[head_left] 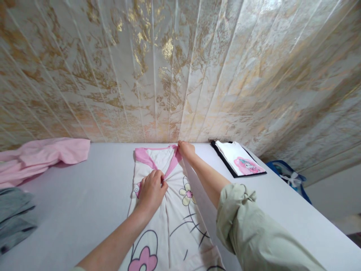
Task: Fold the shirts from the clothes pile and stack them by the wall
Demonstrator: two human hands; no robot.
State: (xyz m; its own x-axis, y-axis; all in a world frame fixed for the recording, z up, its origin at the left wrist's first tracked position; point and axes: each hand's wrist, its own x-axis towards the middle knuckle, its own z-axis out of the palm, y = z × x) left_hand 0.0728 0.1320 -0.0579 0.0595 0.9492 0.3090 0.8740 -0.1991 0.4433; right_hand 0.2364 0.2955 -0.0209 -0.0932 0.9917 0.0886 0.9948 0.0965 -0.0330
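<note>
A white garment (176,222) with pink trim and flower prints lies lengthwise on the pale table (84,195), folded narrow. My left hand (151,188) rests on its upper middle, fingers curled and pinching a fold of the cloth. My right hand (186,149) reaches to the far end near the wall and grips the pink collar edge. The right arm wears a rolled pale green sleeve (248,229).
A folded white shirt (241,160) with a pink print lies on a dark folded garment at the far right. A pink cloth (42,154) and a grey cloth (14,214) lie at the left. A marbled gold wall (180,67) backs the table. A blue bag (290,177) sits beyond the right edge.
</note>
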